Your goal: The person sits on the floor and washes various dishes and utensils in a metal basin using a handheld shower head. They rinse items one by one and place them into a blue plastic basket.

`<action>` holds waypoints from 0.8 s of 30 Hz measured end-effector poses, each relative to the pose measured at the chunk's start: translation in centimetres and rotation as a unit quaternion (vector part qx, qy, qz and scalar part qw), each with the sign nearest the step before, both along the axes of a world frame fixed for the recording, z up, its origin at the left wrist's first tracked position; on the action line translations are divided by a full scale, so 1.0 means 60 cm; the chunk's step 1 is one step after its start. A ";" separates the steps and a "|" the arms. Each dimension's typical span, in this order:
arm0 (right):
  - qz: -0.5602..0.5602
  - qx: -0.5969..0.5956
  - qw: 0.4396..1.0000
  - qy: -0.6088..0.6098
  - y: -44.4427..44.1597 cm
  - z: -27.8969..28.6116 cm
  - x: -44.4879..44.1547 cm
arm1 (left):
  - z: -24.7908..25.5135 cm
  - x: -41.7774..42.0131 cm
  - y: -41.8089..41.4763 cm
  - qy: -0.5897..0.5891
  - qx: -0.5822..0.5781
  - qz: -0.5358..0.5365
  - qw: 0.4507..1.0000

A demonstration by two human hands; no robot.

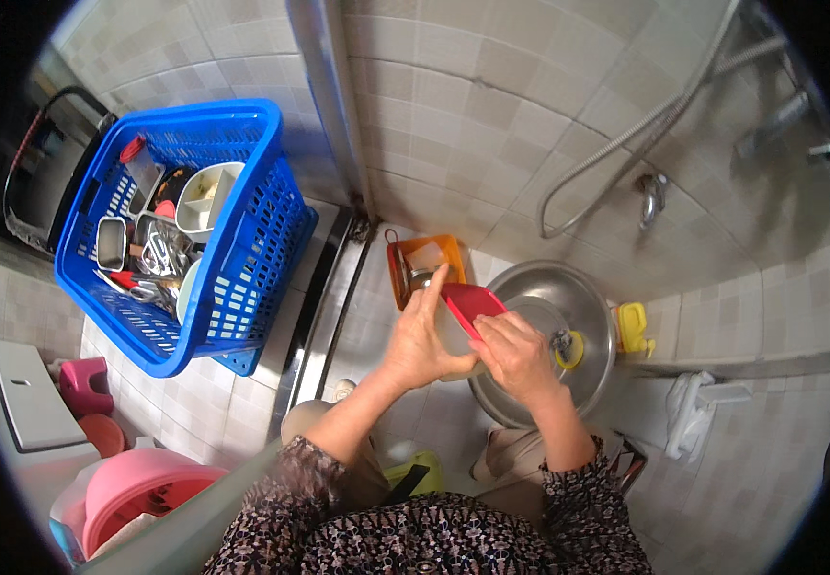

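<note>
My left hand [415, 345] is wrapped around a translucent plastic container [451, 338], thumb and fingers on its sides. At its upper end is a red lid [471, 305], tilted. My right hand [519, 348] grips the lid's near edge, fingers curled over it; whether the lid is seated or lifted I cannot tell. Below and to the right stands a round stainless steel basin [594, 388] holding liquid. In it are a yellow round object [575, 352] and a dark metal scouring pad [560, 343]. Past my left hand, an orange basket [449, 246] holds small items.
A blue plastic basket [249, 215] with dishes, scissors and utensils stands at left, beyond a metal door track [328, 302]. Behind the basin are a wall tap [650, 201] and a shower hose [616, 151]. A yellow bottle [630, 327] sits right of the basin; a pink tub [149, 478] is lower left.
</note>
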State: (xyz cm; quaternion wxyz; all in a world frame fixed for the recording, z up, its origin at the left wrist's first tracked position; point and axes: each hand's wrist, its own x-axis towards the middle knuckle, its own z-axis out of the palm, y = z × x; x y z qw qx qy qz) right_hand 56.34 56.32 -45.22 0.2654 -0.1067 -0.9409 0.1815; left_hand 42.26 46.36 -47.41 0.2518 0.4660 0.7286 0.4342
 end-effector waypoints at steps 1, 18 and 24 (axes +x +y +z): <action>0.001 -0.016 1.000 -0.008 0.007 0.008 0.007 | -0.001 0.005 0.002 0.008 0.013 -0.011 1.000; -0.415 -0.160 0.869 0.217 0.177 -0.012 0.137 | 0.003 0.039 0.034 0.128 0.226 -0.039 0.965; -0.419 -0.226 0.847 0.235 0.190 -0.016 0.160 | 0.005 0.035 0.049 0.152 0.263 0.028 0.952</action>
